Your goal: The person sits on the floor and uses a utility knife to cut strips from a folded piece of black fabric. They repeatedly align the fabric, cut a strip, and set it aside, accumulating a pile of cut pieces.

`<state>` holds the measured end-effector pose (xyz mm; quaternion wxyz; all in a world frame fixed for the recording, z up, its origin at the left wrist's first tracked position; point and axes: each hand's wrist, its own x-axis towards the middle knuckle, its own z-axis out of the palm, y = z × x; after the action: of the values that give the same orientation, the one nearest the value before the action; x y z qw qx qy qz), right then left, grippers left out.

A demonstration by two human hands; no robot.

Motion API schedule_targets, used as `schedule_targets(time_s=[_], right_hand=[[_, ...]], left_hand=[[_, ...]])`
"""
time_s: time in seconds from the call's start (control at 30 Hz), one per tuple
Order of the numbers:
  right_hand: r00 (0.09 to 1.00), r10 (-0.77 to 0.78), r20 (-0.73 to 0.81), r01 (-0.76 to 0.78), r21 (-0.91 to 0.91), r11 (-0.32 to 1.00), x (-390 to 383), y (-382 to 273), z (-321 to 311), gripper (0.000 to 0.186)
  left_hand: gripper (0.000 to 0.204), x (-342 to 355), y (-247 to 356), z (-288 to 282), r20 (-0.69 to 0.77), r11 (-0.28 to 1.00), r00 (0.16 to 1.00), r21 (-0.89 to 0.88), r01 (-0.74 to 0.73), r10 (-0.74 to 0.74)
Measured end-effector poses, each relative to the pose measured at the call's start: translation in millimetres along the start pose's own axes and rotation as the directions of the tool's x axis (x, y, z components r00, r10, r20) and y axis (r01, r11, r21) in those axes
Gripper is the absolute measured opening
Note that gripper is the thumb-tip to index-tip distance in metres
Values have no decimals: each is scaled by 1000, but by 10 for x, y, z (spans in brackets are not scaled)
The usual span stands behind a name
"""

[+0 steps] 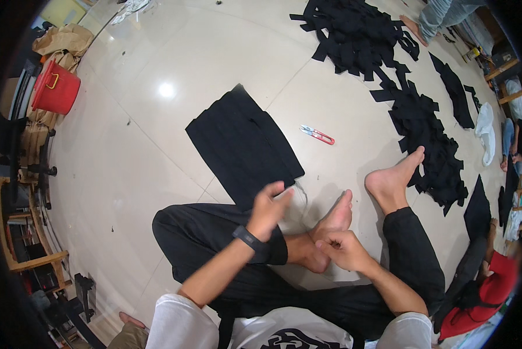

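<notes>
A stack of black fabric pieces [240, 142] lies on the floor in front of my crossed leg. My left hand [267, 212], slightly blurred, is at the stack's near edge with its fingers apart. A thin pale strand [305, 203] runs from the stack's near right corner down past my foot toward my right hand [343, 249]. That hand is closed in a pinch on the strand, above my ankle. Red-handled thread snips [317, 135] lie on the floor to the right of the stack.
Heaps of black fabric strips [357, 38] spread over the floor at the far right, with another row [426, 134] beside my right foot. A red bucket [56, 87] stands at the left, near a wooden shelf [37, 262]. A person in red [482, 296] sits close at the right.
</notes>
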<state>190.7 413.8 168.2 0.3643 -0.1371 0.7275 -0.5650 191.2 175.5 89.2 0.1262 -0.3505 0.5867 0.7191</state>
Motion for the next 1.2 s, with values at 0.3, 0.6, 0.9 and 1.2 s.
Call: schedule_targets(time_s=[0.3, 0.6, 0.9, 1.2], right_hand=[[999, 19, 37, -14, -118, 993, -120, 119, 125, 30], [980, 195, 28, -197, 125, 972, -242, 208, 61, 33], [906, -343, -249, -4, -814, 580, -348, -205, -660, 44], [419, -778, -468, -18, -861, 508, 321, -804, -1227, 27]], left_hand=[[59, 243, -472, 633, 25, 616, 1000, -788, 25, -9], [18, 223, -355, 583, 377, 550, 923, -789, 274, 81], [26, -218, -201, 463, 324, 953, 946, -281, 118, -21], [30, -636, 73, 173, 295, 872, 917, 328, -362, 269]])
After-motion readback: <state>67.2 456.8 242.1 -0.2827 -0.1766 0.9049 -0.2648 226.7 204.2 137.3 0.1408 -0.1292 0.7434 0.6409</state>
